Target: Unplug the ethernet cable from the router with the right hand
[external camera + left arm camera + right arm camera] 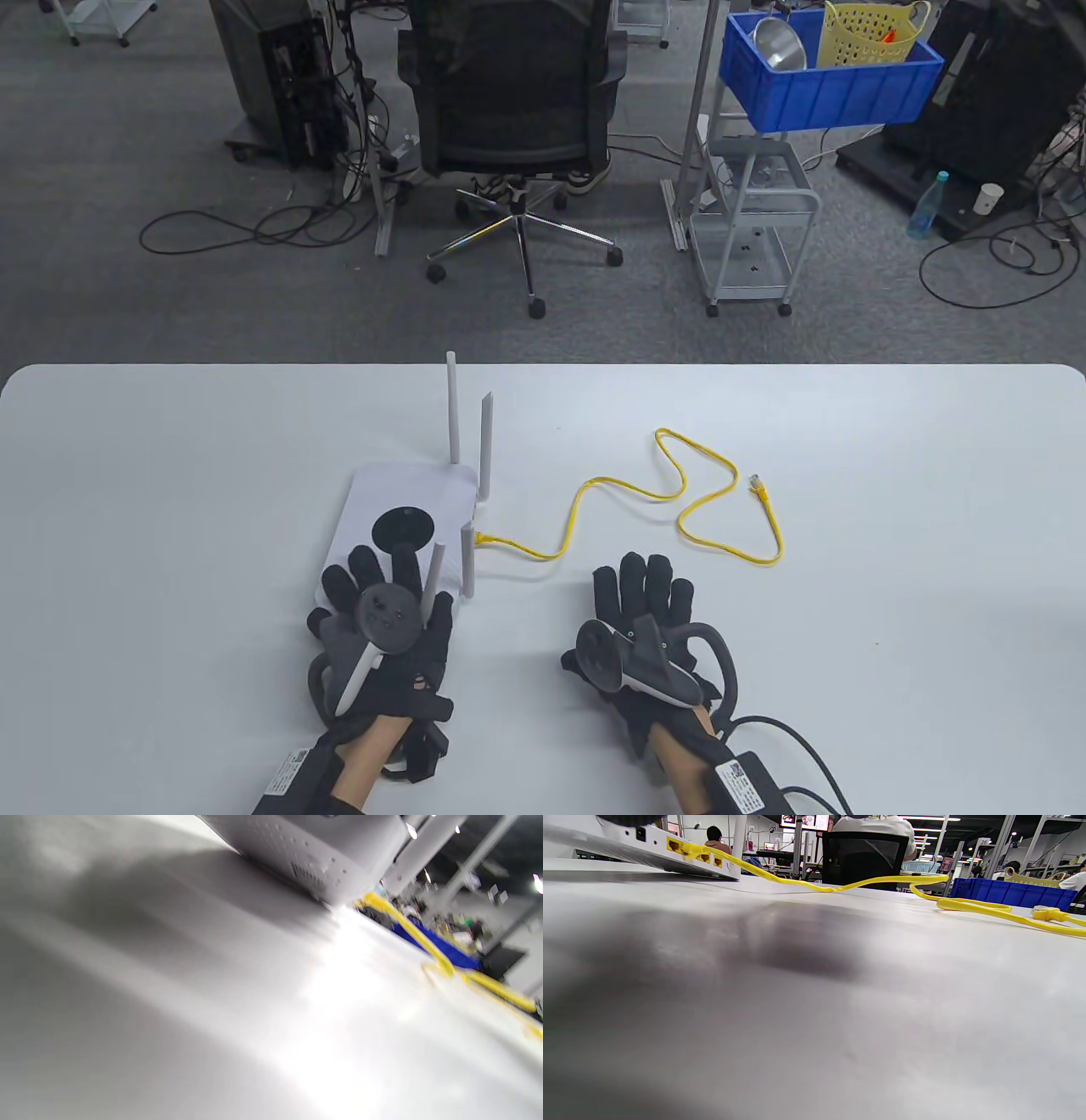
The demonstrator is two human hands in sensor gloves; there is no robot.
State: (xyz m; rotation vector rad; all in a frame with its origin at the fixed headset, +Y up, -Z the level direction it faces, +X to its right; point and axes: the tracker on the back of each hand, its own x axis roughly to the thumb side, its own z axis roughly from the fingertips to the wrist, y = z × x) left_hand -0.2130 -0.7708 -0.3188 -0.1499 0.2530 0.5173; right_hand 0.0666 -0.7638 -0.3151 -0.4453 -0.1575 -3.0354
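Observation:
A white router [399, 492] with several upright antennas lies left of the table's middle. A yellow ethernet cable [662, 494] is plugged into its right side [480, 537] and snakes right to a free plug [758, 486]. The right wrist view shows the cable [814, 885] seated in a yellow port [685, 849] of the router [649, 853]. My left hand [382, 611] rests flat on the router's near end, fingers spread. My right hand [645, 603] lies flat and empty on the table, below the cable and right of the router. The left wrist view shows the router's underside [322, 853] and cable [424, 938].
The white table [891, 637] ends at its far edge ahead of the router. Beyond it on the floor stand an office chair [517, 110], a cart with a blue bin [831, 76] and loose floor cables.

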